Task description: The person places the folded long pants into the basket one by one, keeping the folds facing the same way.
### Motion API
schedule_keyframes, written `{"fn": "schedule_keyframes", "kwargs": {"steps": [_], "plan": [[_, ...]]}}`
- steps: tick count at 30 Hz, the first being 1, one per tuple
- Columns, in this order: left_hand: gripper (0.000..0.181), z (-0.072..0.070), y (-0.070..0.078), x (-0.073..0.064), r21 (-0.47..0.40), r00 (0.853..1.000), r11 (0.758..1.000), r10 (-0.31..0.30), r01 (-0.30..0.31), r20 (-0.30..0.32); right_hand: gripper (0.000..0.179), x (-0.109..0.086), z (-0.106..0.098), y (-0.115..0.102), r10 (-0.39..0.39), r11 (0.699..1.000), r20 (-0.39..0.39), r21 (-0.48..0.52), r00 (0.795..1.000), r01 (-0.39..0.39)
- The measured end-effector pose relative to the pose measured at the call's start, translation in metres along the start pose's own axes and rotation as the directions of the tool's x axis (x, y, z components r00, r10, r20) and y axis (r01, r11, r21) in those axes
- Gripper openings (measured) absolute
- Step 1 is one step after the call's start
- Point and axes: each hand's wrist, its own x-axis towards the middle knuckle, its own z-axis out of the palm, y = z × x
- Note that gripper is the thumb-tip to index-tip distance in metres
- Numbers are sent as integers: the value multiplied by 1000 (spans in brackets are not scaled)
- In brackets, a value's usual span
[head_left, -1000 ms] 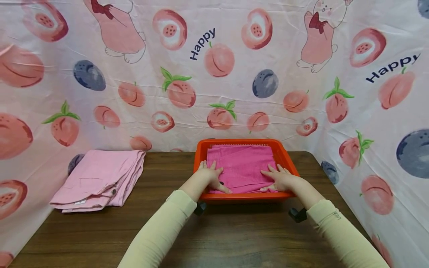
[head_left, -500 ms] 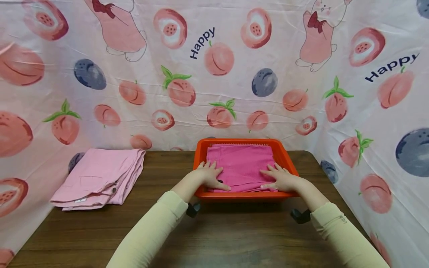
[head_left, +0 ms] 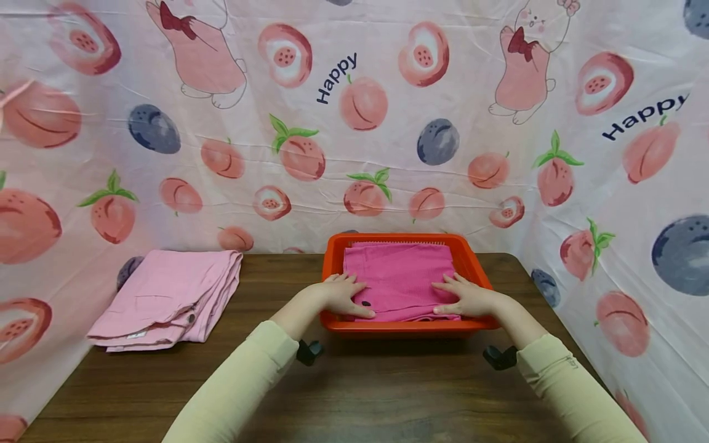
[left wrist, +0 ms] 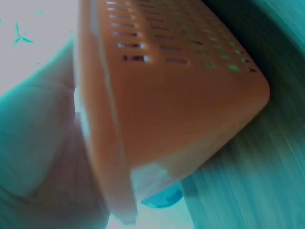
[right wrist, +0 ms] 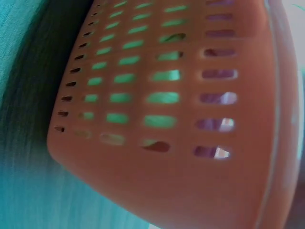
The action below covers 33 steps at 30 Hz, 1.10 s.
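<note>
Folded bright pink cloth (head_left: pixel 401 277), a garment with a dark button near its front left corner, lies in an orange-red plastic basket (head_left: pixel 476 271) at the back of the table. My left hand (head_left: pixel 340 296) reaches over the basket's front left corner, fingers spread and thumb resting on the cloth. Over the front right corner lies my right hand (head_left: pixel 471 298), fingers spread across the cloth's right edge. In the left wrist view the slotted basket wall (left wrist: pixel 181 105) fills the middle, with part of the hand at its rim. Mostly the slotted basket side (right wrist: pixel 190 181) shows in the right wrist view.
A folded light pink pair of trousers or shorts (head_left: pixel 166 295) lies on the dark wooden table (head_left: pixel 388 387) at the left. A fruit-patterned cloth backdrop (head_left: pixel 354 141) rises behind the table and along both sides. Dark wrist camera mounts (head_left: pixel 500 357) hang below the wrists.
My left hand has slid slightly left, toward the basket's corner, its forearm lower and farther out. The right hand stays nearly in place on the cloth. The head view has shifted slightly.
</note>
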Motion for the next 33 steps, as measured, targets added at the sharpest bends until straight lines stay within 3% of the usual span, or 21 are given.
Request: {"fn": "schedule_keyframes", "kwargs": {"steps": [5, 10, 17, 24, 29, 33], "plan": [[74, -7, -7, -16, -105, 991, 987, 113, -121, -77, 82, 0, -2, -5, -50, 998, -25, 24, 998, 51], [70, -11, -16, -27, -153, 976, 972, 158, -180, -150, 81, 3, -1, -15, -82, 996, -60, 26, 995, 84], [62, -14, -31, -40, -180, 961, 961, 169, -211, -220, 78, 7, 2, -28, -107, 993, -140, 34, 984, 113], [54, -18, -46, -53, -170, 920, 948, 200, -269, -338, 66, 13, 6, -42, -109, 990, -306, 53, 946, 131], [52, -20, -61, -65, -157, 897, 951, 185, -266, -401, 60, 18, 9, -55, -72, 988, -388, 96, 919, 119], [52, -21, -72, -77, -118, 879, 967, 149, -225, -454, 58, 22, 13, -68, -78, 989, -429, 83, 900, 126]]}}
